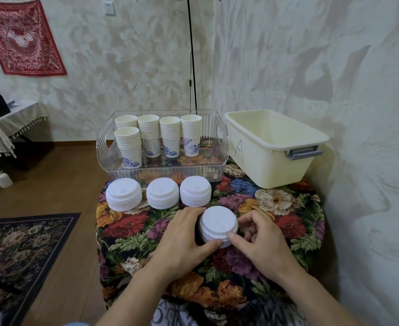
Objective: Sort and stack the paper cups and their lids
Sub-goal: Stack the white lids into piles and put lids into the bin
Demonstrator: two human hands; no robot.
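Hands cupping a stack of white lids (218, 225) on the flowered tablecloth (276, 234): left hand (184, 234) curling round its left side, thumb pressing the base; right hand (259, 236) pinching the right side with bent fingers. Sitting just behind, three more lid stacks (162, 193). Standing beyond, five stacks of paper cups (170, 135) in a clear bin (104, 147), beside a cream tub (273, 147).

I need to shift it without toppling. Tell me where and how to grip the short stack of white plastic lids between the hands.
Grip the stack of white plastic lids low on its ribbed side wall, from both sides, as the left hand and right hand do; its loose layers would likely slide if lifted by the domed top.
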